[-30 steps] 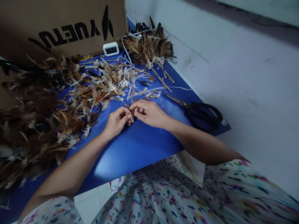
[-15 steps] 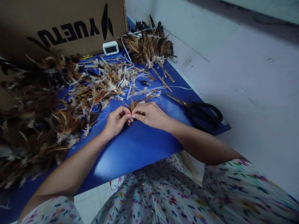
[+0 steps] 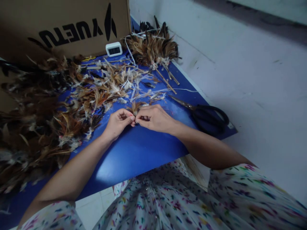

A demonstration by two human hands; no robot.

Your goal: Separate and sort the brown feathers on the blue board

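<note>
My left hand (image 3: 118, 123) and my right hand (image 3: 154, 117) meet fingertip to fingertip over the blue sheet (image 3: 134, 153). Both are closed in a pinch on a small tuft of brown feathers (image 3: 135, 107), whose tips fan up just behind the fingers. Loose brown and white feathers (image 3: 105, 86) lie scattered right behind the hands.
A big heap of dark brown feathers (image 3: 28, 127) fills the left side. Black scissors (image 3: 206, 115) lie at the sheet's right edge. A feather bundle on sticks (image 3: 153, 48), a small white timer (image 3: 113, 49) and a cardboard box (image 3: 62, 25) stand at the back. A pale wall rises on the right.
The tuft has come up a little between the fingers and now fans out above them. Both hands stay in the same spot, fingers shifting slightly.
</note>
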